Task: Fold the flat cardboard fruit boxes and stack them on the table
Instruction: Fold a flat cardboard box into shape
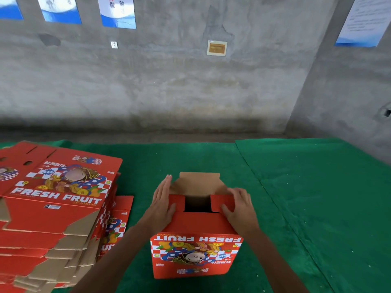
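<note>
1. Red printed cardboard fruit box, erected, stands on the green felt-covered table directly in front of the person. Its near face shows the "FRESH FRUIT" lettering and cartoon artwork upside down.
2. The upward-facing end of the box is partly closed: red flaps lie across it on the near, left and right sides, leaving a dark rectangular gap in the middle. A plain brown flap stands up at the far edge.
3. Left hand lies flat against the box's left upper edge, fingers straight and together, pointing away from the person, thumb on the red flap. It presses; it grips nothing.
4. Right hand rests on the right red flap, fingers bent over its far edge and thumb pressing the flap's top surface. The hold is on that flap.
5. Tall stack of flat, unfolded red cardboard boxes sits on the table to the left, near the erected box but apart from it, brown flap edges fanned out toward the viewer.
6. Bare grey concrete wall beyond the table carries blue-and-white posters and a small framed panel.
</note>
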Available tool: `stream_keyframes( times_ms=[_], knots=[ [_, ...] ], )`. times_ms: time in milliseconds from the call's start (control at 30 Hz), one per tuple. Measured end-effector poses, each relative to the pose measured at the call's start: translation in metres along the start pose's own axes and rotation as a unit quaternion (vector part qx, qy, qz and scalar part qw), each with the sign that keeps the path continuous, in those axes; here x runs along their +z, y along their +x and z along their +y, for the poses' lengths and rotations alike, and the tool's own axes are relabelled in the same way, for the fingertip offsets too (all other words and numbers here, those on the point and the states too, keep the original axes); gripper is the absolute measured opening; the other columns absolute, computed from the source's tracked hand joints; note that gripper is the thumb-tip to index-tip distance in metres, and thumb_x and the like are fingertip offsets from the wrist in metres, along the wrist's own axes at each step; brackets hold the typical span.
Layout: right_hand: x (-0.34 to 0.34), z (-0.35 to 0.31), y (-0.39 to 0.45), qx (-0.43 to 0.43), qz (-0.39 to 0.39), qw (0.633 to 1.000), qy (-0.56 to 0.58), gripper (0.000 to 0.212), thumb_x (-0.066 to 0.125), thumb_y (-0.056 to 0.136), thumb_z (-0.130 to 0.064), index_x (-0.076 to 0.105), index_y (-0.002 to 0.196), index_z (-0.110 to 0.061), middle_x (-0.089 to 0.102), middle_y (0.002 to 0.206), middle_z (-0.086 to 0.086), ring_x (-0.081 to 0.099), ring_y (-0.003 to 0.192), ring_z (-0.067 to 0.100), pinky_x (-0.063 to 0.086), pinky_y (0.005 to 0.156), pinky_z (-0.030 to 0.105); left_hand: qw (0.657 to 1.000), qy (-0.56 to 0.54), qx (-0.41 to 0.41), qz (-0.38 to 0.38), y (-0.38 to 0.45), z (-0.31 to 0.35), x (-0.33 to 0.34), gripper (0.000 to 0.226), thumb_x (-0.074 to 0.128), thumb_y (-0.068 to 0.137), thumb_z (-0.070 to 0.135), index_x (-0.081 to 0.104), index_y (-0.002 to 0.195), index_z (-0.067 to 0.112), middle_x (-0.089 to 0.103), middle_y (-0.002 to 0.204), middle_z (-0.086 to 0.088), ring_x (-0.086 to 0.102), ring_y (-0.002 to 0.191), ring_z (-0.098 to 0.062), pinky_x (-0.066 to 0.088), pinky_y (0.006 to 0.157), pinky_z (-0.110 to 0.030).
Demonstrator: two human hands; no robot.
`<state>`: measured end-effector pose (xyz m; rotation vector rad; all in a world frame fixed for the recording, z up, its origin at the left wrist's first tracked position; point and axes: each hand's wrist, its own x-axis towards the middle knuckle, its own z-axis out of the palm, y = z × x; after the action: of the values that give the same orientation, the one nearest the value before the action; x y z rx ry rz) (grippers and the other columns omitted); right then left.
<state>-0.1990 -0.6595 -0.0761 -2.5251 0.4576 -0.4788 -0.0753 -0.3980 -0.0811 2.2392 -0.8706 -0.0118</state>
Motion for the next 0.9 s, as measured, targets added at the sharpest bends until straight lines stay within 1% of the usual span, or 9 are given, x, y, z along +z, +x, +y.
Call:
stream_keyframes(
  times_ms=[67,167,267,367,433,500,567,667,900],
  knots=[
    [0.005,0.0,0.001,0.018,-0.025,0.999,0.029,0.077,0.069,0.094,-0.026,0.029,0.159,-0.022,0.029,0.161,-0.002,0.027,0.148,0.022,0.027,0.121,0.041,1.0,-0.016,-0.002,-0.021,0.0,-0.001,0.0,0.087,0.052,0.1,0.006,-0.005,0.163,0.024,0.004,0.172,0.002,0.001,0.158,-0.018,0.011,0.129,-0.046],
    [0.007,0.005,0.002,0.002,-0.086,0.993,0.08,0.084,0.062,0.098,-0.014,0.013,0.164,-0.032,0.023,0.168,-0.004,0.018,0.154,0.019,0.021,0.126,0.046,1.0,-0.012,0.015,-0.019,0.001,-0.002,0.0,0.089,0.054,0.097,0.002,0.003,0.164,0.031,0.016,0.169,0.005,0.013,0.155,-0.016,0.017,0.127,-0.043],
    [0.005,0.007,0.0,-0.012,-0.061,0.988,0.143,0.072,0.058,0.099,-0.004,0.032,0.158,-0.036,0.037,0.159,-0.005,0.03,0.148,0.019,0.03,0.123,0.05,0.999,-0.051,0.005,0.009,0.002,-0.004,0.0,0.078,0.058,0.096,0.001,0.025,0.154,0.042,0.032,0.159,0.01,0.027,0.144,-0.009,0.028,0.121,-0.038],
    [0.006,0.007,-0.003,-0.018,-0.019,0.982,0.186,0.046,0.048,0.101,0.003,0.065,0.128,-0.03,0.054,0.143,-0.006,0.043,0.138,0.019,0.036,0.118,0.054,0.999,-0.039,0.014,0.003,0.001,-0.008,0.002,0.053,0.055,0.097,0.0,0.049,0.127,0.042,0.047,0.14,0.014,0.039,0.132,-0.006,0.036,0.119,-0.04],
    [0.005,0.006,-0.006,0.009,-0.041,0.98,0.194,0.038,0.043,0.108,-0.01,0.073,0.115,-0.031,0.051,0.145,-0.01,0.036,0.143,0.016,0.029,0.121,0.053,0.998,-0.048,0.026,-0.013,-0.001,-0.01,0.001,0.048,0.046,0.097,-0.008,0.061,0.113,0.034,0.053,0.136,0.011,0.043,0.133,-0.009,0.037,0.118,-0.043],
    [0.004,0.003,-0.007,0.033,-0.059,0.978,0.199,0.029,0.045,0.11,-0.03,0.073,0.116,-0.036,0.045,0.151,-0.012,0.028,0.148,0.016,0.025,0.123,0.055,0.994,-0.107,0.013,-0.018,-0.005,-0.009,-0.001,0.043,0.04,0.097,0.0,0.068,0.114,0.028,0.053,0.143,0.007,0.039,0.141,-0.01,0.031,0.122,-0.045],
    [0.004,0.001,-0.005,0.023,-0.089,0.989,0.119,0.033,0.058,0.1,-0.054,0.064,0.129,-0.041,0.037,0.157,-0.013,0.018,0.152,0.014,0.022,0.125,0.055,0.995,-0.081,-0.003,-0.05,-0.005,-0.006,-0.002,0.039,0.038,0.102,0.032,0.061,0.134,0.032,0.043,0.155,0.008,0.026,0.15,-0.008,0.025,0.125,-0.049],
    [0.006,-0.001,-0.004,0.004,-0.116,0.993,0.022,0.073,0.063,0.083,-0.076,0.047,0.145,-0.042,0.029,0.16,-0.015,0.01,0.152,0.009,0.026,0.122,0.051,0.988,0.084,-0.046,-0.121,0.0,0.001,0.002,0.073,0.042,0.09,0.08,0.03,0.154,0.047,0.015,0.167,0.016,0.001,0.156,-0.008,0.026,0.121,-0.061],
    [0.011,-0.003,-0.002,0.028,-0.103,0.994,-0.033,0.103,0.069,0.075,-0.08,0.026,0.155,-0.032,0.029,0.155,-0.008,0.017,0.148,0.015,0.041,0.111,0.053,0.982,0.129,-0.092,-0.101,0.005,0.008,0.008,0.094,0.066,0.076,0.08,0.023,0.154,0.05,0.022,0.159,0.016,0.02,0.149,-0.011,0.042,0.11,-0.055]
  ],
)
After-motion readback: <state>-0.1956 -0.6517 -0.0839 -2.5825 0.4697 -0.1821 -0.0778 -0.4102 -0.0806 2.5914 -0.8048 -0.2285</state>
